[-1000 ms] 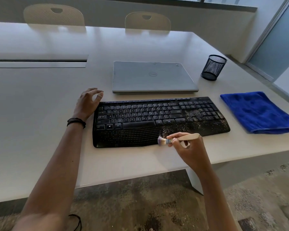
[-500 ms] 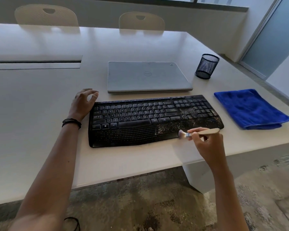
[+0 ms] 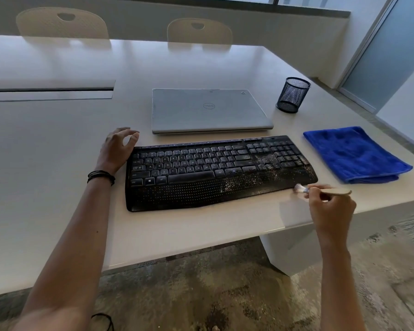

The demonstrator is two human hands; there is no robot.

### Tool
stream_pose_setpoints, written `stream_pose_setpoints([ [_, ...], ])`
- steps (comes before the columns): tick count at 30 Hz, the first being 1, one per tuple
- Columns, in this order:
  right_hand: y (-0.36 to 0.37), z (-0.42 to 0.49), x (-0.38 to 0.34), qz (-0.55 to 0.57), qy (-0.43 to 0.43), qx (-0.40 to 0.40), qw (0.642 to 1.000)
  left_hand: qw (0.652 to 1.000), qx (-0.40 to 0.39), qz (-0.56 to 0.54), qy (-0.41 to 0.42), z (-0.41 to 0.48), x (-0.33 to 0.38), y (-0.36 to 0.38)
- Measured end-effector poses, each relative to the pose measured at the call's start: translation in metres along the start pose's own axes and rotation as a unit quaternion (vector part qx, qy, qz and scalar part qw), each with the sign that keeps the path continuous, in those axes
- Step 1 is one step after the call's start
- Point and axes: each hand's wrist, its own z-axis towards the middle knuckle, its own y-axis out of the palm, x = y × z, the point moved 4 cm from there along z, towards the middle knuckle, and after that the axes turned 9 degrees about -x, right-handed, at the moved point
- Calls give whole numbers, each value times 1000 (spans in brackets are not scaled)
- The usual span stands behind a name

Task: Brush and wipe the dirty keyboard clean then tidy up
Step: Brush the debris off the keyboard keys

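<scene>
The left arm reaches straight forward across the tabletop (image 3: pixel 46 151), dark bands (image 3: pixel 101 176) round its wrist. The left grip (image 3: pixel 116 149) rests palm down just beside the far-left corner of the keyboard (image 3: pixel 201 173). Its fingers are loosely curled with thumb and forefinger nearly meeting, and it holds nothing.

The right arm comes up from below the tabletop's near edge. The right grip (image 3: pixel 330 206) is pinched around the pale handle of a small brush (image 3: pixel 339 192). The handle lies almost level, and the bristles point left and touch the near-right edge of the keyboard's palm rest.

One black keyboard lies across the tabletop in front of the person, with pale specks scattered over its right keys and the right part of the palm rest. There is one brush. One folded blue cloth (image 3: pixel 354 154) lies just right of the keyboard. One closed grey laptop (image 3: pixel 208 111) sits behind it, and one black mesh cup (image 3: pixel 292 95) stands to the laptop's right. Two pale chairs (image 3: pixel 62 23) (image 3: pixel 198 32) stand at the far side.
</scene>
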Motion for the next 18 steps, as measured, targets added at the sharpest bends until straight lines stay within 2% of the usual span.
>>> stream_pose_setpoints([
  [2, 1, -3, -5, 43, -9, 18, 999, 1000, -1, -1, -1, 0, 1, 0],
  [4, 7, -6, -14, 104, -22, 2, 994, 1000, -3, -1, -2, 0, 1, 0],
  [8, 36, -12, -35, 197, -53, -104, 973, 1000, -3, 0, -4, 0, 2, 0],
  [11, 56, -18, -54, 253, -75, -155, 952, 1000, -5, -2, -2, 0, 2, 0],
  [18, 85, -30, -80, 277, -83, -263, 921, 1000, -12, -3, 0, 1, 0, 0],
])
